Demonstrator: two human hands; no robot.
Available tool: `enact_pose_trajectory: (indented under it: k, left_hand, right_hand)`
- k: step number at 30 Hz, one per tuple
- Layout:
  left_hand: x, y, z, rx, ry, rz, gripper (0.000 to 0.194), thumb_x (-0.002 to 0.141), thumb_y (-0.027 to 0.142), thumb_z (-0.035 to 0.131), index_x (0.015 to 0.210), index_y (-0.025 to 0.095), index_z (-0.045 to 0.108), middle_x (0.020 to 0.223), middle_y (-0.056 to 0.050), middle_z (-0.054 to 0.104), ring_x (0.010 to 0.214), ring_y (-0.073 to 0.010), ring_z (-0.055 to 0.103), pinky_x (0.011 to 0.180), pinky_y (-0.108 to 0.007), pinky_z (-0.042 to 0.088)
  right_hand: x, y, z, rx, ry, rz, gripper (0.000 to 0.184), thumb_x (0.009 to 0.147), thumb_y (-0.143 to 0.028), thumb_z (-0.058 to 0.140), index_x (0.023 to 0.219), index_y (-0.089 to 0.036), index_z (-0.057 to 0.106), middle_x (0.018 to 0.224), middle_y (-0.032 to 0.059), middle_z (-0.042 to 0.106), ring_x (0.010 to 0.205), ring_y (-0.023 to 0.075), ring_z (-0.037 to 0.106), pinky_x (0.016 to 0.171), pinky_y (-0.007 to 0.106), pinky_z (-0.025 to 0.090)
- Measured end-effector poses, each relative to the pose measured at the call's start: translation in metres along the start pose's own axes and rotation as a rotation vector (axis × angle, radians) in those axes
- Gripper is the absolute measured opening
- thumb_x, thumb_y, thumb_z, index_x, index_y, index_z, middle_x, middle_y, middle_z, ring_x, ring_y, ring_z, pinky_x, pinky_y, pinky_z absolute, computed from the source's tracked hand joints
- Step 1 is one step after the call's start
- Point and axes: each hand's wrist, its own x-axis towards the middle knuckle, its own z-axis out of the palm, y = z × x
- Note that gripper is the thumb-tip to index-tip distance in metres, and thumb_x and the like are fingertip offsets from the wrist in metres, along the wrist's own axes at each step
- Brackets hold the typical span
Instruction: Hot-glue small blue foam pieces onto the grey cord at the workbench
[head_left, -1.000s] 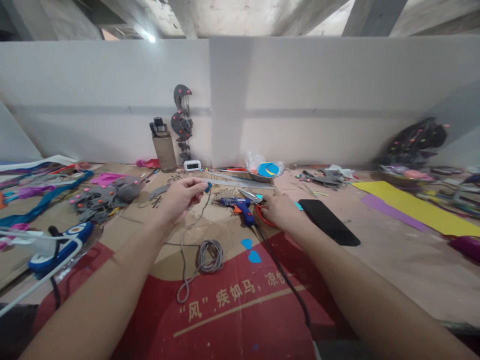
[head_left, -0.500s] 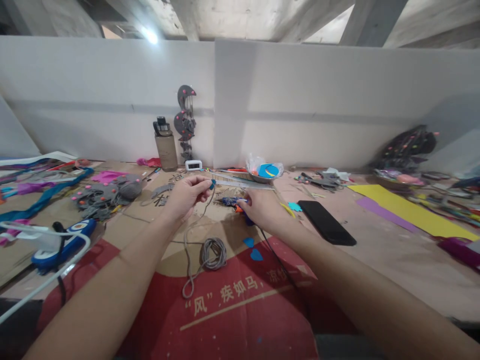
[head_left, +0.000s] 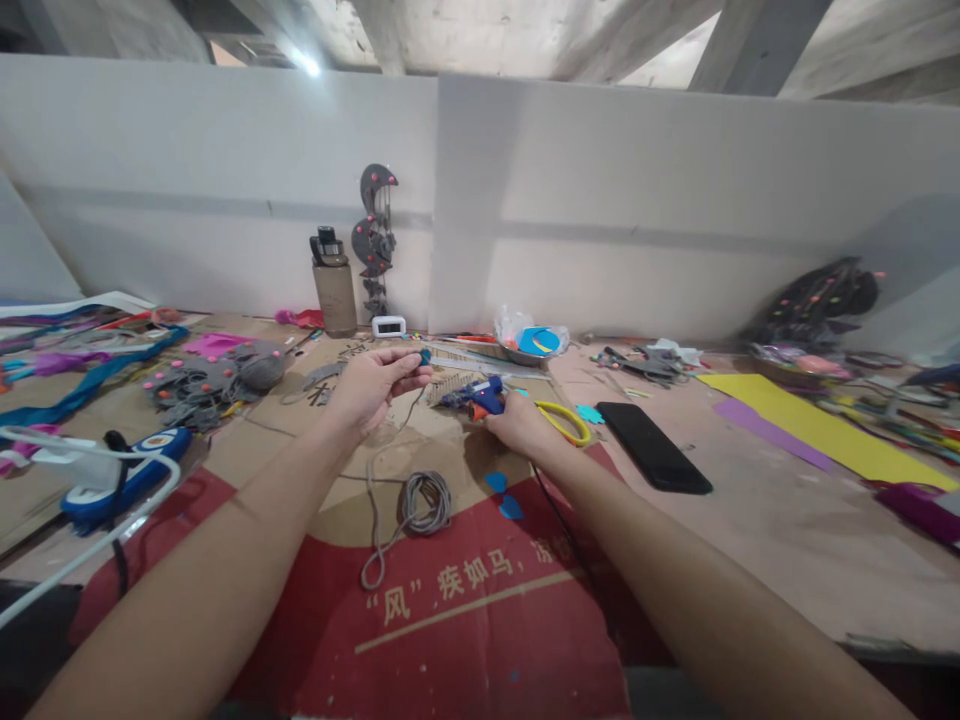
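Pinched between the thumb and fingers of my left hand is a small dark blue piece, with a grey cord trailing down from it. The cord runs toward a loose coil on the cardboard. My right hand is wrapped round the handle of a blue hot glue gun, whose nozzle points left. Right beside that hand lies a yellow scissor handle; the blades are mostly hidden. Two blue paper cutouts lie below the glue gun.
A black phone lies to the right, near yellow paper. Behind stand a bottle, a small white clock and a bowl of blue pieces. A blue power strip with a white cable sits at left.
My right hand has moved left from the scissors to the glue gun and closed on its handle. My left hand keeps its pinch on the blue piece.
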Motion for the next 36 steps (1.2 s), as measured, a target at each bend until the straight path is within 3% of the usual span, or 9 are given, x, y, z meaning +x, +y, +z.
enact_pose_trajectory:
  k: [5, 9, 12, 17, 25, 36]
  left_hand:
    - [0.001, 0.001, -0.001, 0.008, 0.02, 0.005, 0.005, 0.074, 0.011, 0.068, 0.076, 0.009, 0.064, 0.069, -0.006, 0.068, 0.058, -0.0088, 0.064, 0.063, -0.02, 0.056]
    - [0.002, -0.003, -0.003, 0.064, 0.042, 0.008, 0.01, 0.071, 0.015, 0.07, 0.079, 0.01, 0.064, 0.067, -0.005, 0.066, 0.058, -0.0094, 0.062, 0.055, -0.019, 0.052]
    - [0.003, -0.006, -0.006, 0.13, 0.095, 0.019, 0.018, 0.066, 0.021, 0.074, 0.078, 0.012, 0.065, 0.064, -0.002, 0.062, 0.053, -0.007, 0.057, 0.047, -0.016, 0.046]
    - [0.005, -0.008, -0.009, 0.182, 0.117, 0.042, 0.025, 0.06, 0.029, 0.078, 0.074, 0.014, 0.065, 0.056, 0.004, 0.051, 0.044, -0.0034, 0.041, 0.037, -0.014, 0.031]
    - [0.004, -0.009, -0.007, 0.219, 0.113, 0.074, 0.02, 0.064, 0.028, 0.074, 0.075, 0.014, 0.064, 0.054, 0.003, 0.048, 0.043, -0.0038, 0.037, 0.037, -0.016, 0.026]
    - [0.0, -0.008, -0.002, 0.253, 0.11, 0.118, 0.021, 0.063, 0.03, 0.074, 0.073, 0.014, 0.065, 0.054, 0.003, 0.047, 0.044, -0.0042, 0.035, 0.037, -0.017, 0.024]
  right_hand:
    - [-0.009, -0.008, -0.01, 0.342, 0.124, -0.048, 0.019, 0.074, -0.024, 0.052, 0.092, -0.018, 0.055, 0.074, 0.0039, 0.064, 0.063, 0.0172, 0.061, 0.055, 0.027, 0.047]
    - [-0.023, -0.024, -0.017, 0.72, 0.13, -0.191, 0.034, 0.078, -0.027, 0.053, 0.11, -0.019, 0.045, 0.088, 0.0039, 0.063, 0.066, 0.0144, 0.061, 0.061, 0.029, 0.052]
    - [-0.031, -0.032, -0.019, 0.878, 0.103, -0.305, 0.033, 0.082, -0.029, 0.05, 0.112, -0.021, 0.04, 0.102, 0.0061, 0.062, 0.068, 0.0124, 0.06, 0.059, 0.028, 0.053]
    - [-0.035, -0.03, -0.017, 0.699, 0.087, -0.407, 0.026, 0.085, -0.03, 0.049, 0.109, -0.021, 0.045, 0.099, 0.0068, 0.061, 0.067, 0.013, 0.056, 0.056, 0.028, 0.05]
    - [-0.038, -0.03, -0.019, 0.319, 0.249, -0.478, 0.025, 0.087, -0.027, 0.048, 0.11, -0.018, 0.05, 0.1, 0.0105, 0.062, 0.089, 0.0217, 0.059, 0.081, 0.036, 0.047]
    - [-0.039, -0.032, -0.02, 0.276, 0.228, -0.504, 0.033, 0.087, -0.025, 0.046, 0.119, -0.015, 0.047, 0.11, 0.014, 0.061, 0.1, 0.0247, 0.057, 0.09, 0.039, 0.043]
